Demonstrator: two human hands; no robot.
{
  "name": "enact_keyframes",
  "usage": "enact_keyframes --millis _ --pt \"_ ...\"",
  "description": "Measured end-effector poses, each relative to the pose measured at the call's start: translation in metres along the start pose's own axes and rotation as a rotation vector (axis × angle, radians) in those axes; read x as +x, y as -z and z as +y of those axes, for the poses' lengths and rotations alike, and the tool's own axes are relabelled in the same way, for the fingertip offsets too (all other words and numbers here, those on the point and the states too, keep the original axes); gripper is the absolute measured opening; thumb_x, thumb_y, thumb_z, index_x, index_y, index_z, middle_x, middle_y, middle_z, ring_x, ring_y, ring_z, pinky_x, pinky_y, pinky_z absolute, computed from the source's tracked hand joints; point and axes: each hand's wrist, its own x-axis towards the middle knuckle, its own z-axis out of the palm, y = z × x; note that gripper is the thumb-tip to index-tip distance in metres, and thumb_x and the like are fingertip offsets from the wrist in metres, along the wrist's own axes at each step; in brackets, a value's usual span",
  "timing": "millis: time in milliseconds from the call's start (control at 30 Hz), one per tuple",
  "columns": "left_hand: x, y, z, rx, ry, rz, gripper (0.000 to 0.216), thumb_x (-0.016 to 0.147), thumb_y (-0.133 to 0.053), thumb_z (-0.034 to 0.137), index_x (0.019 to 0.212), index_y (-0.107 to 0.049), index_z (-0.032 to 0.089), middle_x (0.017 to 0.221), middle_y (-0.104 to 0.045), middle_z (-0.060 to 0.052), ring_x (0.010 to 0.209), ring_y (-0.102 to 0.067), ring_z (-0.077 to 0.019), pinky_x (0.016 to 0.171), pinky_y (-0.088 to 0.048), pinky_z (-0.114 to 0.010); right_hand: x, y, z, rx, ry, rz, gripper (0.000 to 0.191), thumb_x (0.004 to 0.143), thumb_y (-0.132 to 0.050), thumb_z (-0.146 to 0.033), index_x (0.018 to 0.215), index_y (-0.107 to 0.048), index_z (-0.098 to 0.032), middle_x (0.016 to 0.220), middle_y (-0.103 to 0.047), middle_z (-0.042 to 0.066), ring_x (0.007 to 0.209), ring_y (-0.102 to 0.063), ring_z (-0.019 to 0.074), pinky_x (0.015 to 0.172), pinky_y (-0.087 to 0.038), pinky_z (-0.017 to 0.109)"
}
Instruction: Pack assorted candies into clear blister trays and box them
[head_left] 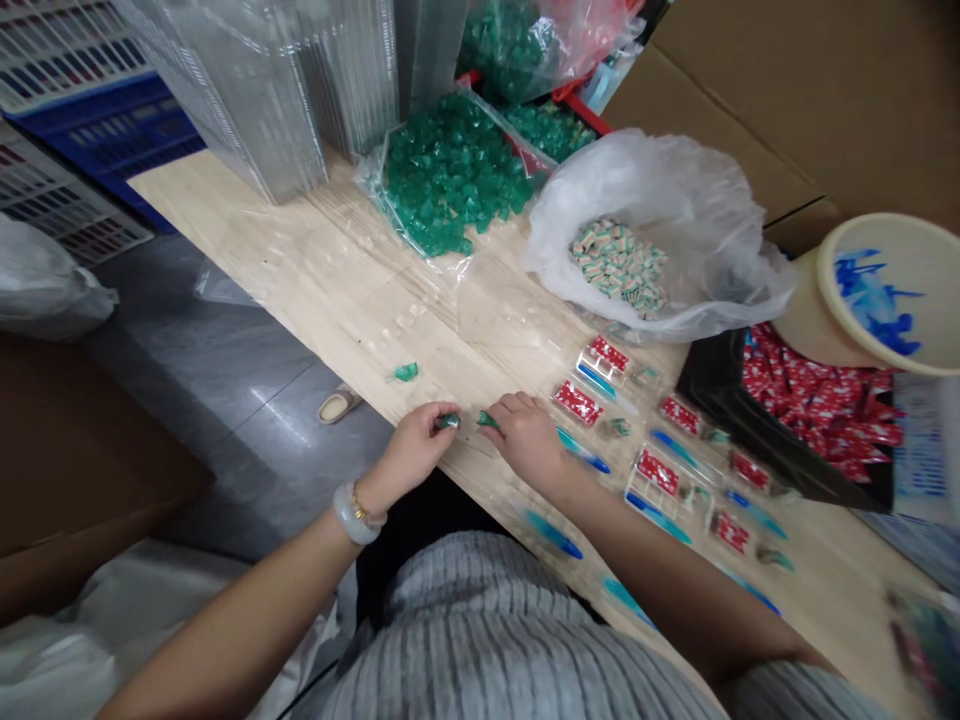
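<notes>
Near the front edge of the wooden table, my left hand pinches a small dark green piece with a shiny spot on it. Just across from it, my right hand has its fingertips closed on another small green piece. A narrow gap separates the two pieces. Beyond my left hand, a loose translucent green plastic piece lies on the tabletop. To the right of my right hand are clear trays holding red-and-white patterned packets and blue pen-like sticks.
At the back, a clear bag holds many green pieces. A white plastic bag contains small striped blocks. Further right are a black box of red packets and a cream bucket with blue parts. Stacked clear trays stand back left.
</notes>
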Motion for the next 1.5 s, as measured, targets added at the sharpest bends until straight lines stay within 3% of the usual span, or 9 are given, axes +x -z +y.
enact_keyframes --millis 367,467,633,767,1067,1167,1267,1367,1500 --pt "-0.001 0.001 0.0 0.05 -0.01 -0.017 0.029 0.072 -0.051 0.019 0.099 -0.058 0.012 0.091 -0.064 -0.008 0.079 -0.059 -0.0162 0.077 -0.046 -0.032 -0.009 -0.016 0.011 0.546 0.071 0.181 0.022 0.083 -0.047 -0.025 0.1 -0.06 -0.018 0.089 -0.059 0.008 0.085 -0.054 0.0174 0.076 -0.046 0.031" --pt "-0.001 0.001 0.0 0.059 -0.012 -0.021 0.028 0.073 -0.05 0.018 0.099 -0.058 0.011 0.092 -0.063 -0.009 0.079 -0.058 -0.016 0.077 -0.045 -0.033 -0.007 -0.015 0.009 0.448 0.064 0.151 0.021 0.082 -0.049 -0.025 0.096 -0.062 -0.015 0.086 -0.06 0.009 0.082 -0.053 0.0185 0.075 -0.046 0.032" --pt "-0.001 0.0 0.001 0.119 -0.045 0.009 0.028 0.072 -0.049 0.013 0.099 -0.058 0.011 0.092 -0.061 -0.008 0.079 -0.057 -0.0154 0.077 -0.045 -0.032 0.003 -0.001 -0.007 0.045 0.031 -0.054 0.018 0.081 -0.051 -0.025 0.084 -0.064 -0.013 0.08 -0.058 0.011 0.081 -0.051 0.0225 0.073 -0.043 0.034" --pt "-0.001 -0.002 -0.002 0.122 -0.077 0.05 0.027 0.07 -0.051 0.011 0.097 -0.058 0.011 0.093 -0.06 -0.009 0.081 -0.056 -0.0156 0.077 -0.045 -0.032 0.007 -0.001 -0.016 0.041 0.005 -0.057 0.026 0.081 -0.051 -0.027 0.102 -0.058 -0.015 0.09 -0.057 0.01 0.085 -0.051 0.0227 0.073 -0.042 0.034" --pt "-0.01 -0.002 0.004 -0.289 0.009 0.104 0.019 0.068 -0.058 0.017 0.086 -0.055 0.014 0.081 -0.06 -0.002 0.073 -0.057 -0.0121 0.074 -0.045 -0.029 -0.007 0.001 -0.01 0.221 0.003 0.096 0.019 0.082 -0.049 -0.026 0.096 -0.059 -0.016 0.091 -0.059 0.01 0.087 -0.051 0.0221 0.077 -0.042 0.037" --pt "-0.015 -0.004 0.018 -0.645 0.183 0.006 0.021 0.064 -0.064 0.021 0.082 -0.056 0.013 0.075 -0.06 -0.001 0.07 -0.057 -0.0106 0.073 -0.046 -0.027 -0.013 0.01 -0.017 0.354 0.077 0.211 0.031 0.081 -0.051 -0.028 0.11 -0.052 -0.016 0.099 -0.057 0.01 0.093 -0.05 0.0219 0.08 -0.043 0.038" --pt "-0.018 -0.004 0.026 -0.834 0.295 -0.134 0.02 0.065 -0.065 0.023 0.08 -0.058 0.012 0.076 -0.06 -0.002 0.069 -0.057 -0.0101 0.072 -0.046 -0.026 -0.016 0.014 -0.022 0.524 0.152 0.242 0.023 0.084 -0.046 -0.023 0.103 -0.055 -0.017 0.092 -0.058 0.008 0.088 -0.053 0.0177 0.077 -0.046 0.032" --pt "-0.02 0.005 0.023 -0.599 0.193 -0.058 0.022 0.07 -0.059 0.025 0.088 -0.057 0.013 0.081 -0.062 -0.005 0.072 -0.058 -0.0126 0.072 -0.047 -0.028 -0.011 0.01 -0.019 0.534 0.084 0.294 0.022 0.084 -0.045 -0.021 0.102 -0.058 -0.016 0.091 -0.057 0.009 0.086 -0.054 0.0173 0.076 -0.047 0.032" --pt "-0.018 0.02 0.008 0.164 -0.222 0.154 0.016 0.077 -0.049 0.017 0.089 -0.06 0.015 0.09 -0.06 -0.006 0.081 -0.055 -0.0156 0.077 -0.046 -0.033 0.002 -0.004 -0.013 0.453 0.066 0.259 0.024 0.083 -0.044 -0.019 0.101 -0.06 -0.015 0.09 -0.057 0.01 0.083 -0.053 0.018 0.073 -0.048 0.031"
